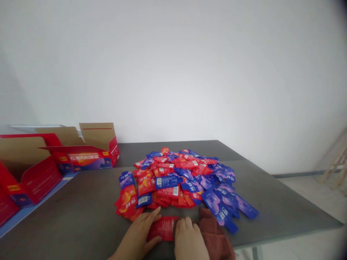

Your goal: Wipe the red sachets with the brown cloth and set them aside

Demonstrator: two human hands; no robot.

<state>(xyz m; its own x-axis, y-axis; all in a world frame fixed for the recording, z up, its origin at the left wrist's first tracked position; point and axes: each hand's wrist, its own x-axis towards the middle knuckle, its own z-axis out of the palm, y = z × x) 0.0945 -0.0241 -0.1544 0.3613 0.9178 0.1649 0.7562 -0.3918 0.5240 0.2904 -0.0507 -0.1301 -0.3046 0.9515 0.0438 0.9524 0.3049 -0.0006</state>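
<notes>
A red sachet [163, 229] with printed text lies flat near the table's front edge. My left hand [139, 234] grips its left end, thumb below and fingers above. At its right end, my right hand [189, 239] has its fingers curled together, with a bit of brown cloth showing at the fingertips. The rest of the brown cloth [217, 238] lies to the right of that hand. Just beyond both hands spreads a loose pile of red sachets [145, 183] and blue sachets [168, 180], overlapping one another, with more blue ones on the right side.
Open red cardboard boxes [90, 159] with raised flaps stand at the left, some on a blue and white surface [54, 191]. The dark table [276, 202] reaches to a pale wall behind. A wooden stand [336, 166] is on the floor at the far right.
</notes>
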